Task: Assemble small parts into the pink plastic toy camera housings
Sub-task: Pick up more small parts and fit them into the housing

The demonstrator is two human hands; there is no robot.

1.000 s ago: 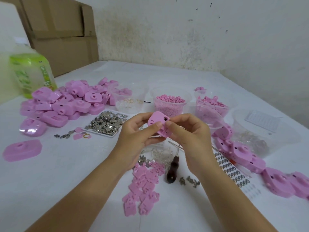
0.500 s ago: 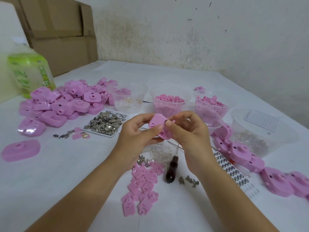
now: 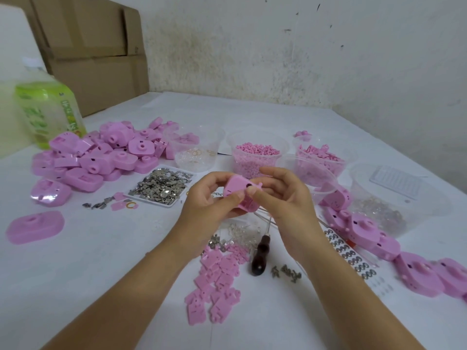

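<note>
A pink toy camera housing is held above the table's middle between both hands. My left hand grips its left side with thumb and curled fingers. My right hand pinches its right side, thumb pressed on the housing's face; a small pink part sticks out by the fingertips. A pile of pink housings lies at the left, and a row of housings runs along the right. Flat pink plates lie under my wrists.
A white tray of metal clips, clear cups of pink pellets, rings and pink pieces stand behind. A dark-handled awl, loose screws, a large clear tub, a green bottle and cardboard boxes surround.
Both hands have lowered slightly with the housing and turned it a little; the right fingers have shifted along its right edge. The table's other things have stayed put.
</note>
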